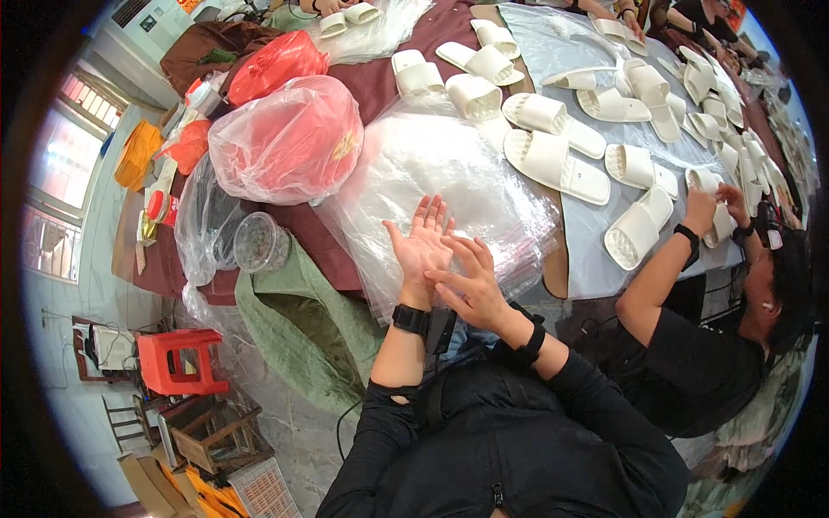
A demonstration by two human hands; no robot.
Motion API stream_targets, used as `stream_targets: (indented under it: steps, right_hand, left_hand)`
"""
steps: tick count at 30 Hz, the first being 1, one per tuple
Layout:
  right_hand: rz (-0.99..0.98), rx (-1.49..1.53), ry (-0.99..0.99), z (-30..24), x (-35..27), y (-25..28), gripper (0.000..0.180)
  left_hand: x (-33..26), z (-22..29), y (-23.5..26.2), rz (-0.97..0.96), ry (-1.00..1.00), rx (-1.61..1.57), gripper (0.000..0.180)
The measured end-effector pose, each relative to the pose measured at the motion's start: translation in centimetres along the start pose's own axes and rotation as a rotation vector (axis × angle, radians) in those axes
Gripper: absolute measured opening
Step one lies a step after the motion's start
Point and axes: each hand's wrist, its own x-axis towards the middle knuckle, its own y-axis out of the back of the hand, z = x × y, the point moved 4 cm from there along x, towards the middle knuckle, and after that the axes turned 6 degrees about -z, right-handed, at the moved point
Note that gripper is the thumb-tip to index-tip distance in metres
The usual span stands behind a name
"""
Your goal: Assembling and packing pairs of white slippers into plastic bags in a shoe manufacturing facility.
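Nothing is gripped by the open left hand (pixel 420 249) or the loosely spread right hand (pixel 480 293), held over the plastic bags (pixel 432 155); white slippers (pixel 540 155) at right are seemingly left unpacked.

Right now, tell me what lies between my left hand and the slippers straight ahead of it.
Clear plastic, spread in glossy sheets, covers the stretch between your left hand and those slippers; the head view shows it.

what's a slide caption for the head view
Left hand palm up, right hand alongside, clear plastic and white slide slippers beyond.
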Motion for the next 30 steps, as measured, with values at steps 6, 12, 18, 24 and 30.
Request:
stream_targets:
  steps: [6, 12, 18, 24, 30]
  right_hand:
    - [0.002, -0.010, 0.005, -0.3, 0.1, 0.2, 0.025]
    - [-0.004, -0.015, 0.001, -0.4, 0.2, 0.3, 0.026]
    - [-0.021, -0.010, -0.010, -0.2, 0.2, 0.2, 0.023]
    - [-0.045, 0.035, -0.028, 0.2, 0.4, 0.0, 0.021]
    - [-0.058, 0.031, -0.022, 0.5, 0.4, -0.2, 0.019]
  left_hand:
    - [0.0, 0.0, -0.1, 0.029, -0.013, 0.062, 0.087]
    - [0.1, 0.0, -0.1, 0.010, -0.014, 0.098, 0.087]
    - [0.3, -0.2, 0.2, -0.006, 0.000, 0.090, 0.087]
    - [0.6, -0.3, 0.7, -0.047, 0.008, 0.126, 0.087]
    - [0.5, -0.3, 0.6, -0.047, 0.013, 0.116, 0.088]
